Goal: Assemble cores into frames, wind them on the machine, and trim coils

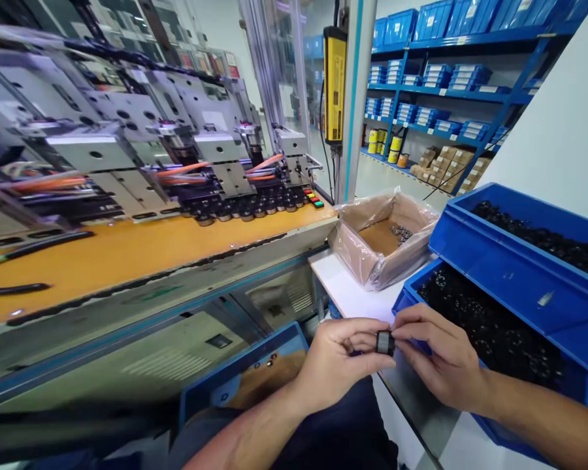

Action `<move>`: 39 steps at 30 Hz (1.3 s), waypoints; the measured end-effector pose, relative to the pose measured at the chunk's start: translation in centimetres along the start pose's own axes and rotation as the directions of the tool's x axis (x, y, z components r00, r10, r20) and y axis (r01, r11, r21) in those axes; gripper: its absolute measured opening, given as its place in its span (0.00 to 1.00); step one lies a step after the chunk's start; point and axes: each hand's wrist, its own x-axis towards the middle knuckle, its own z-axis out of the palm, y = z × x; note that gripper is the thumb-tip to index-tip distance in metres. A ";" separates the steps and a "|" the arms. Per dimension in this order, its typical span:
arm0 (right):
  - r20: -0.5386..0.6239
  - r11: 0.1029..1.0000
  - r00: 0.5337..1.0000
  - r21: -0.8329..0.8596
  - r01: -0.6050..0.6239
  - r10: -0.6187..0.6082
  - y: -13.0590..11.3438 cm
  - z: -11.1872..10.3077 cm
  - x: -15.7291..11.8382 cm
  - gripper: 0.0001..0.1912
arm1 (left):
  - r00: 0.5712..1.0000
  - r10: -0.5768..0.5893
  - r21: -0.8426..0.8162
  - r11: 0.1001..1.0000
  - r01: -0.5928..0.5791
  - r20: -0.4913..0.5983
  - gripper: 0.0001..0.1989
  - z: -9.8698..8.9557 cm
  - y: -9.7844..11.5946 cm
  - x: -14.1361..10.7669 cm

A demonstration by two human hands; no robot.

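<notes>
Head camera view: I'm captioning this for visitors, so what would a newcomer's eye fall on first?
Probably the big blue bins stacked at the right, holding many small black parts. Before them, at lower centre-right, the left hand holds a small grey-and-black part, with the right hand at its side. At left, a bright orange work surface runs along the machine.

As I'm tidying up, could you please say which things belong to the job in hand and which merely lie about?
Likely the job's:
small dark part between left hand and right hand
loose black parts

Likely just about:
yellow cans
cardboard boxes
</notes>
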 end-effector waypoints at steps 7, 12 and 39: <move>0.064 0.990 0.995 -0.115 0.086 -0.079 0.5 -0.1 -0.8 0.20 | 0.996 0.078 -0.021 0.997 -0.079 -0.043 0.17 0.0 0.4 -0.2; 0.047 0.965 0.981 -0.177 0.194 -0.189 0.7 0.0 -0.5 0.17 | 0.998 0.040 -0.038 0.998 -0.042 -0.043 0.17 -0.2 0.3 -0.4; 0.041 0.979 0.989 -0.144 0.144 -0.140 -0.5 0.0 -0.4 0.16 | 0.987 -0.157 -0.201 0.966 0.162 0.039 0.21 -0.9 0.3 0.0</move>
